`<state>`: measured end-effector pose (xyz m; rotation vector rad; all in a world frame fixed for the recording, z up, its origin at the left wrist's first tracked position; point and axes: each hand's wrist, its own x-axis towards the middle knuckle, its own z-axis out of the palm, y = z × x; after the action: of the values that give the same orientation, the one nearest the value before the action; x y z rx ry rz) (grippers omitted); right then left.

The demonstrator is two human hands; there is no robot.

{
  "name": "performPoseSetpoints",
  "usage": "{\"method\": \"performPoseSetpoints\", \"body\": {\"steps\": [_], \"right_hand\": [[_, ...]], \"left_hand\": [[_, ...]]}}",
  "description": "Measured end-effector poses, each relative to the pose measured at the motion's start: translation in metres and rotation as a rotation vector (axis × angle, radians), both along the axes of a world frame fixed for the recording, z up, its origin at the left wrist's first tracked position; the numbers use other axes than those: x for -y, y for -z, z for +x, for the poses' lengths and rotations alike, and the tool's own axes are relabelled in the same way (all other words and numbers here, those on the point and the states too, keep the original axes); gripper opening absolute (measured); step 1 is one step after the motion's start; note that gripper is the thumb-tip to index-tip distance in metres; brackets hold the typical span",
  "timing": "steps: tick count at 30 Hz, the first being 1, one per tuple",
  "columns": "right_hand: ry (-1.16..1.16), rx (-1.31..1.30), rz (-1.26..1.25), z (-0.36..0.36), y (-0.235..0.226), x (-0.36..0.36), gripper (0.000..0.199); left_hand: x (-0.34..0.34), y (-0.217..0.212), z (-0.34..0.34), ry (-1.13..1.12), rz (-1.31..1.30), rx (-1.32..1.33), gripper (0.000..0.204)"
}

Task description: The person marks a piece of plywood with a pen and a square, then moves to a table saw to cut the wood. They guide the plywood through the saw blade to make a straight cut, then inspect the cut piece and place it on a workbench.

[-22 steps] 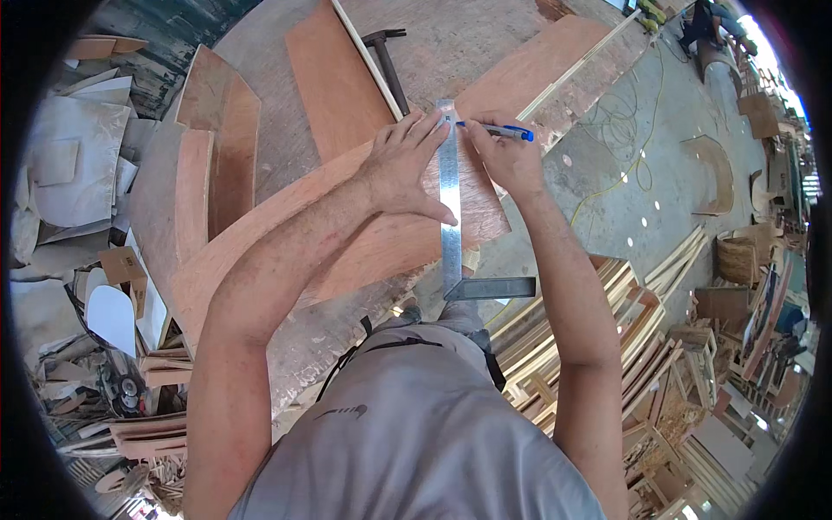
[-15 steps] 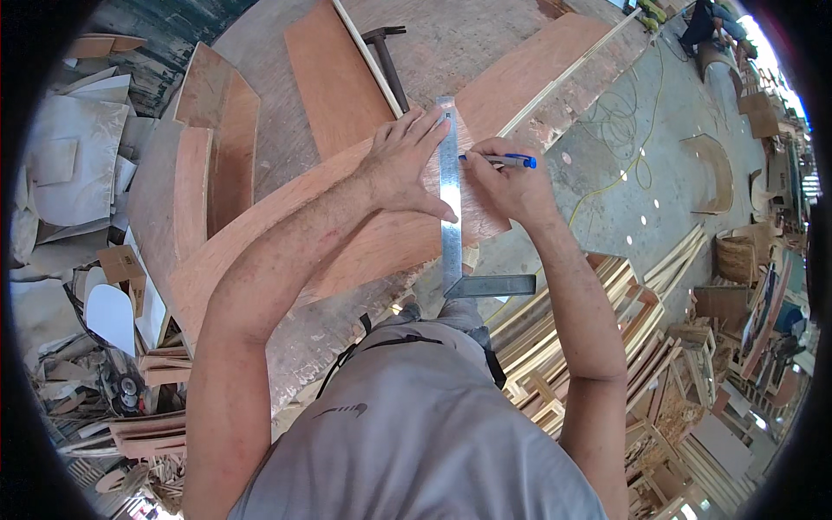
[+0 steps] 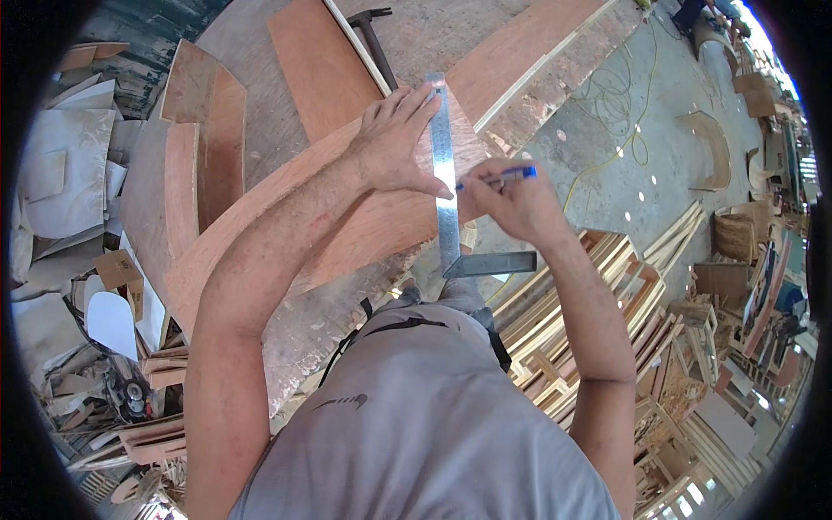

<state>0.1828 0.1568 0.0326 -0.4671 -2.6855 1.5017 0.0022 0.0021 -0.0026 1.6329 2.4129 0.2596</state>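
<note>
A metal try square [image 3: 445, 230] lies across a curved plywood panel [image 3: 364, 238], its dark stock beyond the panel's near edge. My left hand [image 3: 390, 143] is spread over the panel, open, with fingertips at the far end of the blade and the thumb pressing on its middle. In my right hand [image 3: 524, 208], closed in a writing grip, is a blue and white pen [image 3: 518, 173]. The pen's tip is against the right edge of the blade, close to my left thumb.
Behind the panel are a claw hammer [image 3: 373, 48] and a flat plywood piece [image 3: 316, 69]. An angled plywood form [image 3: 208, 130] stands at the left of the worktable. Wooden strips [image 3: 563, 321] are stacked at the lower right; a yellow cord [image 3: 572, 195] runs over the floor.
My right hand has moved the pen toward me along the blade. The left hand still presses on the square. The whole view has shifted slightly.
</note>
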Motion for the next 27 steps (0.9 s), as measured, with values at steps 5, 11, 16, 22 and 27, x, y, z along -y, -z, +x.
{"method": "performPoseSetpoints", "body": {"steps": [5,11,16,22,27], "right_hand": [[0.036,-0.06,-0.008,-0.004,0.002,0.002,0.014],[-0.108,-0.141,0.138,0.034,-0.003,0.02,0.016],[-0.092,0.069,0.084,0.016,-0.006,0.013,0.017],[-0.063,0.139,-0.037,0.007,-0.009,0.008,0.019],[-0.127,0.128,0.001,0.003,-0.007,0.005,0.019]], "left_hand": [[-0.001,0.0,0.0,-0.003,-0.006,-0.023,0.136],[0.001,0.0,0.001,-0.019,-0.017,-0.024,0.135],[-0.001,0.001,0.001,-0.013,-0.028,-0.047,0.136],[-0.001,-0.001,0.001,-0.023,-0.015,-0.023,0.136],[-0.001,-0.007,0.002,-0.029,-0.025,-0.003,0.136]]}}
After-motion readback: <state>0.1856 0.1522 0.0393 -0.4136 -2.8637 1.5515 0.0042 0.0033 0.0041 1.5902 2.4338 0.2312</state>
